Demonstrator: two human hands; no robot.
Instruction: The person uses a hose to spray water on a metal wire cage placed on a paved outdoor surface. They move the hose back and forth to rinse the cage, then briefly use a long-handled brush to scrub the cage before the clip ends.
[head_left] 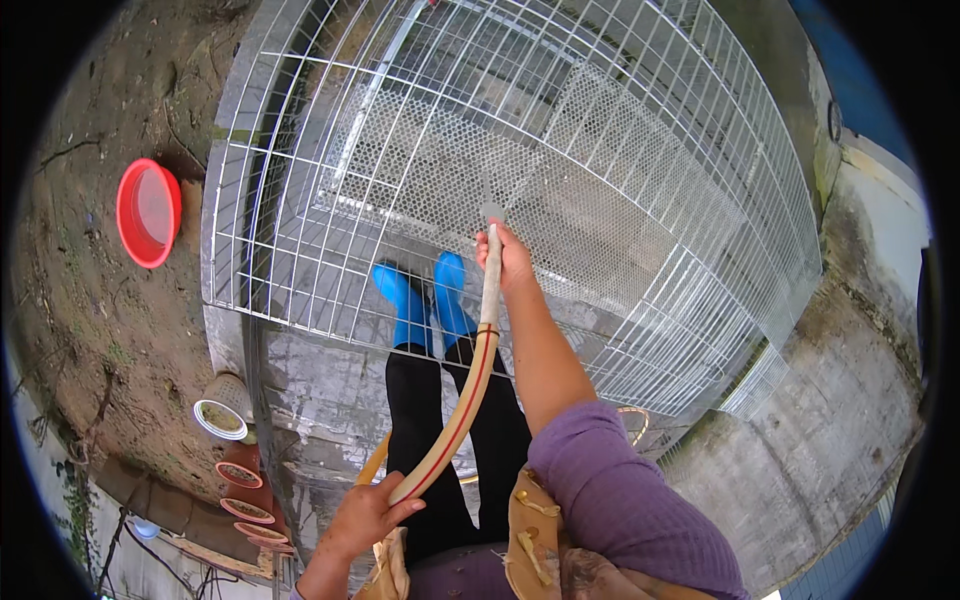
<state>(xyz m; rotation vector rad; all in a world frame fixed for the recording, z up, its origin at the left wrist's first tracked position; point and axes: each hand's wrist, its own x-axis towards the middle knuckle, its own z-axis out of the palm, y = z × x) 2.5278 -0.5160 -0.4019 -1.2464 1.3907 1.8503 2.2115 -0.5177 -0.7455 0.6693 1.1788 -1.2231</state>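
A beige hose (467,405) with a red stripe curves up in front of my legs, its far length a paler, whitish tube. Near that far end my right hand (507,258) is closed around it, the tip pointing away from me over the cage. Lower down, at the left, my left hand (368,518) grips the striped part. A large wire cage (400,165) of silvery bars spreads before me, with a perforated grey mat (440,150) in it. Whether water leaves the hose tip is hard to make out.
My blue boots (405,300) stand on wet concrete at the cage's near side. Left of a low concrete edge, a red basin (148,215) sits on bare soil. Several round pots (240,475) line the lower left. A concrete slab (790,490) lies at the right.
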